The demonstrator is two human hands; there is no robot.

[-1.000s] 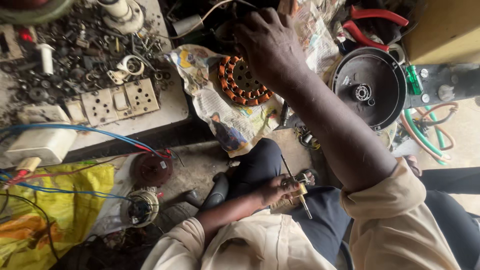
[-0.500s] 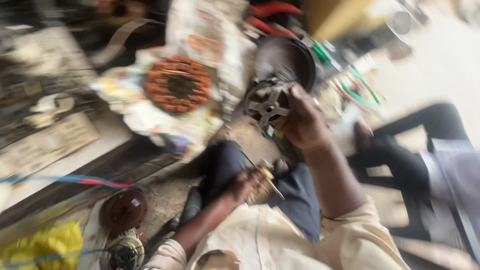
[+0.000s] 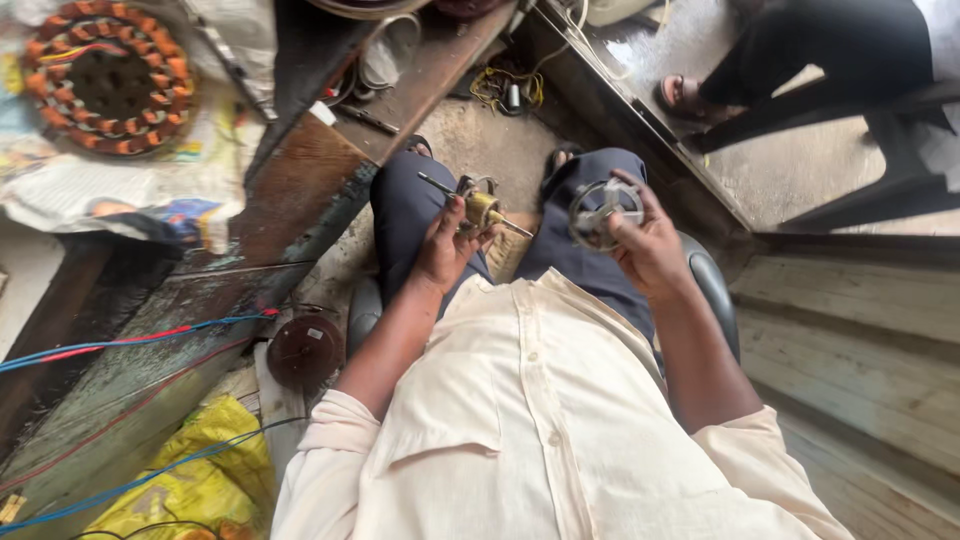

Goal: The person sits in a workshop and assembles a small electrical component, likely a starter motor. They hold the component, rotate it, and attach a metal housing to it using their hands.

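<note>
Holding both parts over the lap, the person has the hands apart, each closed on its own piece. The left hand point(image 3: 445, 245) grips a small brass-coloured rotor with a thin shaft point(image 3: 478, 207) running through it, the shaft ends sticking out to the left and right of the fingers. The right hand point(image 3: 645, 245) is clamped around a round grey metal end cover point(image 3: 598, 213), its open spoked face turned toward the rotor; the two pieces are near each other but not touching. Fitting them well, I judge, calls for lining the shaft tip square with the cover's centre hole and keeping the cover level so nothing binds. Farther left, a wooden workbench point(image 3: 300, 190) carries a copper-wound stator point(image 3: 108, 88) on crumpled paper; red and blue wires point(image 3: 130, 340) trail along the bench's near edge. Far right, another person's sandalled foot point(image 3: 685, 98) rests on the floor.
</note>
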